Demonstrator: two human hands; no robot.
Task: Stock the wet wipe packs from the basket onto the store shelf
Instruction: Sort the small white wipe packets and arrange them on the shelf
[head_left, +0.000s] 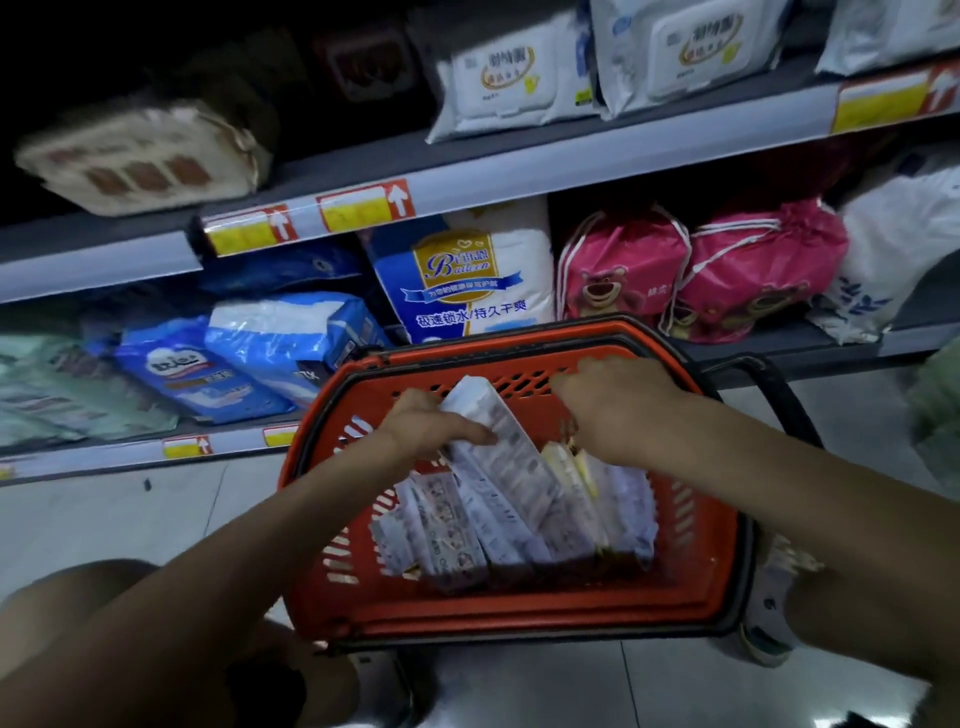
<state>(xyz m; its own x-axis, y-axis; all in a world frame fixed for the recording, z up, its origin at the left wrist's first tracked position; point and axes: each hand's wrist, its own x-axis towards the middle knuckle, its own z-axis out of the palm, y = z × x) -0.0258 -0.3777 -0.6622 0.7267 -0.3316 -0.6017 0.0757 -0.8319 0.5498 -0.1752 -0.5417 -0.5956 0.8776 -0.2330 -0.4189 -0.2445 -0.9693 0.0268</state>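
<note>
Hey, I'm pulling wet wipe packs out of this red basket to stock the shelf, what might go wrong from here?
1. The left hand holds the tilted pack only along one side; it may slip back into the basket.
2. The right hand reaches among the loose packs, which could shift or topple.
3. The wipes shelf above already looks crowded, so new packs may push others off.

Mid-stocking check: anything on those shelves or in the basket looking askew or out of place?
One thing: the beige pack on the upper shelf, far left, sits tilted and juts past the shelf edge. In the basket, the left hand is tipping a wet wipe pack up; the rest lean loosely.
</note>
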